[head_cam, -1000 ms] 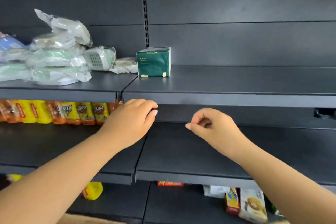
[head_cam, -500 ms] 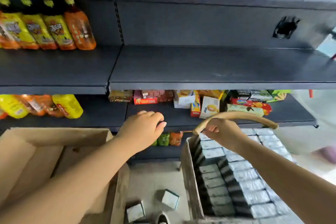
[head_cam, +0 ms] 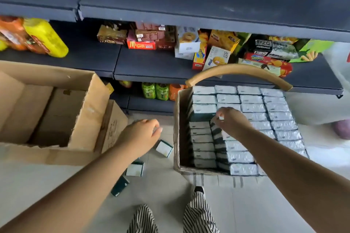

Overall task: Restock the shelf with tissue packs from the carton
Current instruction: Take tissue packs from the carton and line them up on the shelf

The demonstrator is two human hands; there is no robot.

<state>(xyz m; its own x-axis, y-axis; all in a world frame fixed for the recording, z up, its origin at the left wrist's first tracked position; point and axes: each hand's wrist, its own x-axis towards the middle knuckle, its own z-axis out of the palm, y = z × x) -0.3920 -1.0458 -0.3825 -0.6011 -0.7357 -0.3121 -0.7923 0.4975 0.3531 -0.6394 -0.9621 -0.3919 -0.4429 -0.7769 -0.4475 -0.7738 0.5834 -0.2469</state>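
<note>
An open carton (head_cam: pixel 177 128) on the floor at the right is packed with rows of silver-wrapped tissue packs (head_cam: pixel 251 108). My right hand (head_cam: pixel 233 121) reaches into it, and its fingers pinch the top of one tissue pack (head_cam: pixel 217 130), which sits tilted up out of its row. My left hand (head_cam: pixel 141 135) hovers over the floor left of the carton, fingers loosely curled, holding nothing. Three loose packs lie on the floor below it, one (head_cam: pixel 164 148) near the carton wall. The dark shelf board (head_cam: pixel 189 15) runs across the top.
A large empty brown carton (head_cam: pixel 85 119) stands open at the left. Snack boxes (head_cam: pixel 198 47) and bags crowd the lower shelf; bottles (head_cam: pixel 45 38) lie at the left. A tan curved strip (head_cam: pixel 236 72) arches over the full carton. My striped trouser legs (head_cam: pixel 198 212) are below.
My view has dropped from the upper shelves to the floor. My right hand went down into the full carton and took hold of a pack. My left hand lowered beside it.
</note>
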